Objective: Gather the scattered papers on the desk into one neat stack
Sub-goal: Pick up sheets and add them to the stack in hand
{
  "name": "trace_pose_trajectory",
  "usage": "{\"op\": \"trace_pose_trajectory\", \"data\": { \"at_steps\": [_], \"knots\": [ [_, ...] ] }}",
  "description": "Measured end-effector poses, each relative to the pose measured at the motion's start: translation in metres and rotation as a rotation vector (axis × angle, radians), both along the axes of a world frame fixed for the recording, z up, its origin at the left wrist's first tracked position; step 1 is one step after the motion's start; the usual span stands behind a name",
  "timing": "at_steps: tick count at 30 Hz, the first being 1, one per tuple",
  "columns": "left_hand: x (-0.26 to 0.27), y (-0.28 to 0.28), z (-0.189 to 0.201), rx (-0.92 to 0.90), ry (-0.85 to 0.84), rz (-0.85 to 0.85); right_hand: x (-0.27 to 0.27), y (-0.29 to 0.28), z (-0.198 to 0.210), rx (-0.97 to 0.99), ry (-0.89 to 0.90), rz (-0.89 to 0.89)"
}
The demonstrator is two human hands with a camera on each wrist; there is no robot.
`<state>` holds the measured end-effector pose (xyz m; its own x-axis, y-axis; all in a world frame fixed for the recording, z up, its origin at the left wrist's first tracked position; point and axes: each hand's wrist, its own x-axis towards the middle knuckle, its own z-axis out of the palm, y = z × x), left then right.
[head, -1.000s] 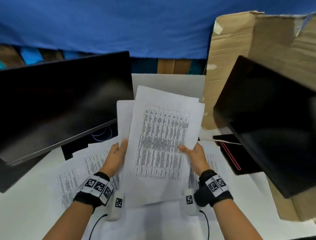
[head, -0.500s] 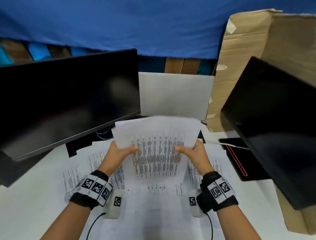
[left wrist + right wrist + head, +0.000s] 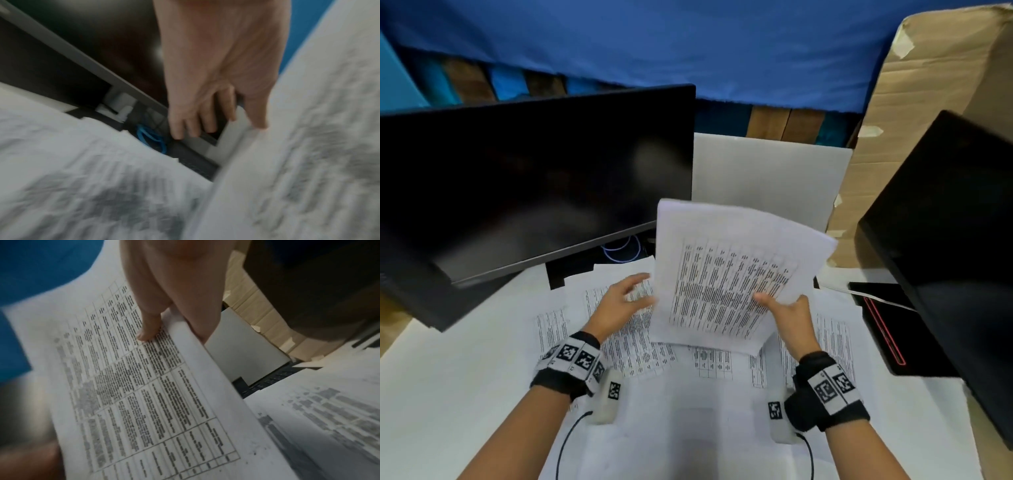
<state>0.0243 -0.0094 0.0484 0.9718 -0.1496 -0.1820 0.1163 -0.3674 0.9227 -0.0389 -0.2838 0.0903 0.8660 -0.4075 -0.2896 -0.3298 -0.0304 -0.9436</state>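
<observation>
Head view: right hand [image 3: 789, 313] pinches the gathered sheets [image 3: 729, 277] above the table [image 3: 431, 394], left hand [image 3: 621, 303] loose beside them, gripping nothing. Looks mid-collection; loose papers [image 3: 640, 346] underneath probably get scooped next, edges squared.

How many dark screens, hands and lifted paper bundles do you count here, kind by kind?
Dark screens: 2
Hands: 2, the left hand and the right hand
Lifted paper bundle: 1, held by the right hand
Total: 5
</observation>
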Motion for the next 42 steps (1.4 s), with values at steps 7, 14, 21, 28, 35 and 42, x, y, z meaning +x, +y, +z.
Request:
{"op": "trace_pose_trajectory", "data": {
  "at_steps": [7,14,21,28,35,42],
  "knots": [
    [-0.024,0.091,-0.064,0.56,0.562,0.663,0.005,-0.002,0.002,-0.048,0.018,-0.032],
    [-0.024,0.107,-0.089,0.397,0.605,0.677,0.002,0.009,0.001,-0.064,0.059,-0.034],
    [-0.021,0.086,-0.087,0.615,0.678,0.476,0.0,0.011,-0.001,-0.045,0.074,-0.067],
    [-0.017,0.045,-0.078,0.743,0.591,0.498,-0.003,0.014,-0.002,-0.056,0.086,-0.094],
    [-0.011,0.047,-0.073,0.563,0.588,0.399,-0.006,0.012,-0.005,-0.053,0.059,-0.108],
    [-0.032,0.06,-0.083,-0.095,0.276,0.52,-0.007,-0.001,-0.005,-0.058,0.021,-0.163]
  ]
}}
